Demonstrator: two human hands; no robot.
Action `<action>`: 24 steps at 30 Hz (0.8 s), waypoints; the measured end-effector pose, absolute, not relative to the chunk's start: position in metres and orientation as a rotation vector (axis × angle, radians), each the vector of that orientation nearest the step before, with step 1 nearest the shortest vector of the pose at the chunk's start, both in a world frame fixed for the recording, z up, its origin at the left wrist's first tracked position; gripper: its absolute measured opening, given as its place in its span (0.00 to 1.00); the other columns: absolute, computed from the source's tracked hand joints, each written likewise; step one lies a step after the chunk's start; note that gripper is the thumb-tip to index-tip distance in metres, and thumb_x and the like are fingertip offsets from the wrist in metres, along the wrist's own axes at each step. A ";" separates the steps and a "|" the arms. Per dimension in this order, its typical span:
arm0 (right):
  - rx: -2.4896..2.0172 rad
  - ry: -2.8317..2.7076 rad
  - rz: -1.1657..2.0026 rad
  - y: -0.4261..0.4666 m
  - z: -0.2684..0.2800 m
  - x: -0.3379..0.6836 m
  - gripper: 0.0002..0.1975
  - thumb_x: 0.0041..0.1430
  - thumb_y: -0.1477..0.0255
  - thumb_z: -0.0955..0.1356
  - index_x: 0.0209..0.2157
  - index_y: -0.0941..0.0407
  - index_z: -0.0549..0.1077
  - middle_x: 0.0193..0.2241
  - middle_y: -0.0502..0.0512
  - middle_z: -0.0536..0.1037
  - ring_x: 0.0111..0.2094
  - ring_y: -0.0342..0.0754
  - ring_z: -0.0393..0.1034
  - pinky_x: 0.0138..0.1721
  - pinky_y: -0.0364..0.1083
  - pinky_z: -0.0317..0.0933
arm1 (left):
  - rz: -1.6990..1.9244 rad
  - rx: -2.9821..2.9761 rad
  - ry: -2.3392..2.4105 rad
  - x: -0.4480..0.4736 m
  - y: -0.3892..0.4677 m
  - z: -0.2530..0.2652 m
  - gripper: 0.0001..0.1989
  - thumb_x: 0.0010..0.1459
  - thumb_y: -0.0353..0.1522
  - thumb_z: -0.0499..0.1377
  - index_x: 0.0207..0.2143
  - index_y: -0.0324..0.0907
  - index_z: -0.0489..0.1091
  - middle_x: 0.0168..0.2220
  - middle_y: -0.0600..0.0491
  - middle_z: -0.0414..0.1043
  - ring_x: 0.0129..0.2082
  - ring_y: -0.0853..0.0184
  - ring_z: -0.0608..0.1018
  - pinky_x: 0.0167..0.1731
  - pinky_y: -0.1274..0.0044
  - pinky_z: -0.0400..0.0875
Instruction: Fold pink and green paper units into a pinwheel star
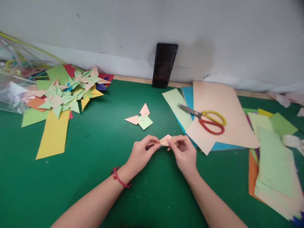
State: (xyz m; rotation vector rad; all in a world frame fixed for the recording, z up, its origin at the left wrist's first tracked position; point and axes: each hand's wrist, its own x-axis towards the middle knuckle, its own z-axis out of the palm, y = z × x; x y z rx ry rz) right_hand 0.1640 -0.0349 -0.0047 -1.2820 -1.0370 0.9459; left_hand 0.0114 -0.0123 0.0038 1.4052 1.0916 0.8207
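Between my two hands, just above the green tabletop, is a small folded piece of peach paper. My left hand pinches its left end between thumb and fingers. At the right end, my right hand grips it the same way; the fingertips cover part of the folds. A red cord bracelet circles my left wrist. Just beyond my hands lies a folded paper figure with a light green body and two pink points.
Scissors with yellow and red handles rest on peach sheets at the right. Cut paper strips lie farther right. Folded paper pieces are heaped at the left. A dark phone leans against the wall.
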 end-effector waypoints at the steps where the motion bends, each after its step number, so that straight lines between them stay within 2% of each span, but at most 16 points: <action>1: -1.280 -1.038 0.942 -0.035 -0.005 0.164 0.07 0.53 0.73 0.68 0.27 0.55 0.64 0.24 0.47 0.67 0.22 0.41 0.65 0.26 0.45 0.61 | 0.821 1.400 1.091 0.012 -0.012 0.003 0.05 0.56 0.33 0.56 0.33 0.41 0.67 0.31 0.54 0.75 0.33 0.69 0.78 0.34 0.80 0.73; 7: -1.295 -1.045 0.913 -0.036 -0.006 0.164 0.06 0.54 0.72 0.68 0.28 0.54 0.64 0.25 0.48 0.66 0.24 0.43 0.64 0.26 0.45 0.64 | 0.821 1.351 1.096 0.012 -0.012 0.003 0.04 0.56 0.33 0.56 0.34 0.41 0.66 0.28 0.55 0.76 0.30 0.68 0.79 0.33 0.78 0.74; 15: -1.294 -1.044 0.888 -0.036 -0.007 0.164 0.07 0.54 0.73 0.68 0.28 0.54 0.64 0.25 0.48 0.66 0.24 0.43 0.64 0.26 0.46 0.63 | 0.813 1.193 1.039 0.013 -0.010 0.004 0.09 0.56 0.35 0.56 0.38 0.41 0.64 0.31 0.52 0.78 0.33 0.66 0.80 0.36 0.75 0.76; 24: -1.327 -1.068 0.873 -0.037 -0.006 0.163 0.07 0.54 0.72 0.68 0.28 0.54 0.63 0.24 0.48 0.66 0.24 0.42 0.62 0.26 0.45 0.61 | 0.811 1.088 0.997 0.012 -0.008 0.005 0.10 0.55 0.34 0.57 0.39 0.40 0.64 0.29 0.52 0.76 0.32 0.65 0.80 0.38 0.73 0.75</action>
